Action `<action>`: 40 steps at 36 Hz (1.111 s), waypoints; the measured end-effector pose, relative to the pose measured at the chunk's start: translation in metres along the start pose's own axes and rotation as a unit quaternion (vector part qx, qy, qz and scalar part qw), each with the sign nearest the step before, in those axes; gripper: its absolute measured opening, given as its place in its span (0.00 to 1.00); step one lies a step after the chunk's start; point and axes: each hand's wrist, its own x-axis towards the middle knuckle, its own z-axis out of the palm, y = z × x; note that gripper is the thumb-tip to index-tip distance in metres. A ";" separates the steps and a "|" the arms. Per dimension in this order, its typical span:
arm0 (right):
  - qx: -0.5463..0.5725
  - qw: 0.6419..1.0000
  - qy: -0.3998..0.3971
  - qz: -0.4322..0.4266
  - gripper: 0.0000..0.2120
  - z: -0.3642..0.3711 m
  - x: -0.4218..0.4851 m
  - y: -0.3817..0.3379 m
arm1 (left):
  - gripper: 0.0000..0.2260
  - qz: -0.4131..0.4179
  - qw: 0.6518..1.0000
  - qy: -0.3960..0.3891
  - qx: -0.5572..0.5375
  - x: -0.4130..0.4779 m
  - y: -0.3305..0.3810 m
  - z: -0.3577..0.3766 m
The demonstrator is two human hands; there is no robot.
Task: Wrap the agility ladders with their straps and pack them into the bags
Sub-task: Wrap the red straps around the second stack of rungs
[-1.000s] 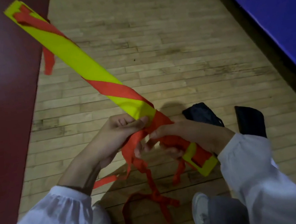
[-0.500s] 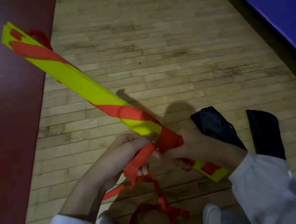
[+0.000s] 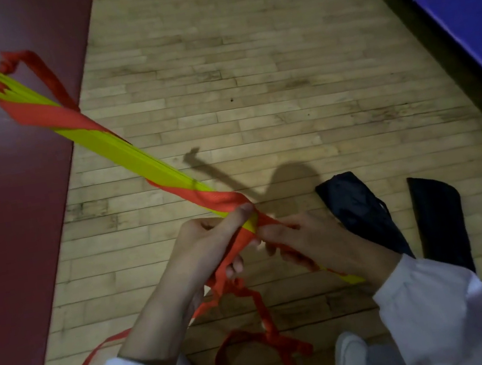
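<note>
Floor [image 3: 247, 71]: ladder bundle [image 3: 121, 150] is held slanting above it, spiralled partway | black bags [image 3: 361, 210] lie flat at right, look unfilled | right grip [image 3: 315, 243] curls round the bundle's near end | left grip [image 3: 208, 244] pinches the strap [image 3: 237, 247] | I judge wrapping underway; next needs another taut turn.

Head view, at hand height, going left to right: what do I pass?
maroon mat → left hand → right hand → crumpled black bag → flat black bag
</note>
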 end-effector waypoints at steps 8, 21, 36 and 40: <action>0.042 0.999 0.004 0.005 0.38 0.000 0.000 -0.001 | 0.23 -0.026 0.997 -0.074 -0.028 -0.004 0.005 -0.004; 0.017 0.995 0.083 -0.056 0.32 -0.009 0.003 0.005 | 0.27 -0.054 0.985 -0.164 -0.007 -0.002 0.004 -0.012; -0.172 0.963 0.205 -0.022 0.35 0.002 0.005 0.000 | 0.19 0.002 0.995 -0.055 -0.086 0.006 -0.003 0.002; -0.136 0.979 0.149 -0.018 0.33 -0.001 0.008 0.006 | 0.25 0.026 0.999 -0.037 -0.026 0.006 -0.009 0.001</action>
